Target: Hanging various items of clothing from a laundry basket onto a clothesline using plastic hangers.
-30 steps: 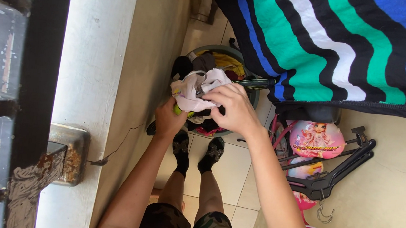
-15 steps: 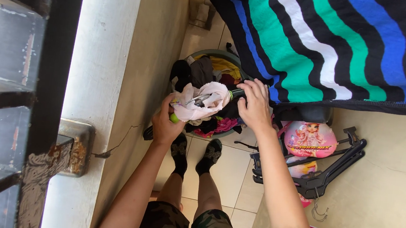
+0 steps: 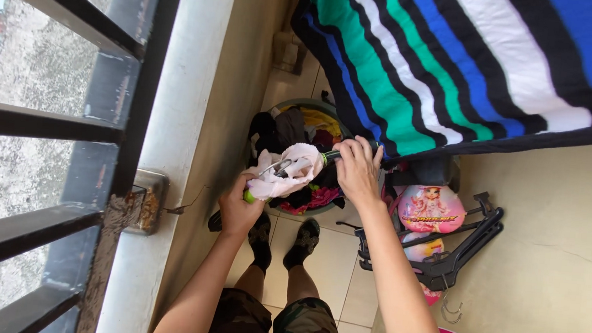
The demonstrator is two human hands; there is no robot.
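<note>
The left hand (image 3: 237, 208) grips one green end of a hanger (image 3: 294, 172), the right hand (image 3: 355, 168) closes on the other, spreading a pale pink garment (image 3: 282, 172) above the laundry basket (image 3: 294, 106) just beyond the feet.

Your left hand (image 3: 237, 208) grips the green end of a hanger (image 3: 327, 156) above the laundry basket (image 3: 294, 106); your right hand (image 3: 355, 170) closes on its other end. A pale pink garment (image 3: 282, 174) hangs between them.
</note>
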